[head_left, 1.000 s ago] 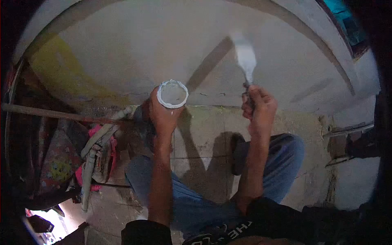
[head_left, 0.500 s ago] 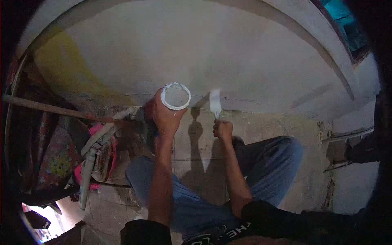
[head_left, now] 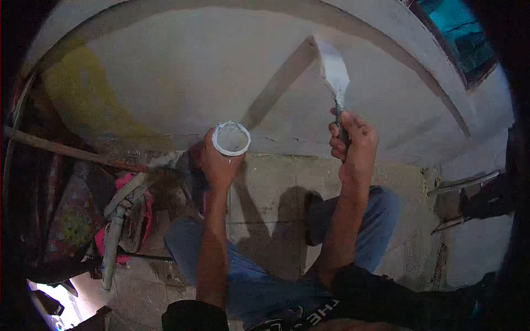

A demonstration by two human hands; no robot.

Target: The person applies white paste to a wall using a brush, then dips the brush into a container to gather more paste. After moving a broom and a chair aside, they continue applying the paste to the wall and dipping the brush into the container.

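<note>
The pale wall fills my upper frame, yellowed at left, the corners beyond lost in black; the tiled floor spans the middle, partly under shadow; below it I have the blue jeans, bent at the knees, and a black shirt cut off by the bottom edge, its lettering only partly legible; a long pole crosses the left side, above pale pipe-like pieces in clutter too dim for me to sort out; a teal patch sits upper right, unclear to me.

Right of centre, high up, is a white-coated scraper; whether its blade touches the wall I cannot tell; the right hand has its fingers curled closely round the dark handle, hiding much of it; the left hand, at centre, grips a round tub, some fingers hidden behind it; its rim is crusted white, its contents hard to make out.
</note>
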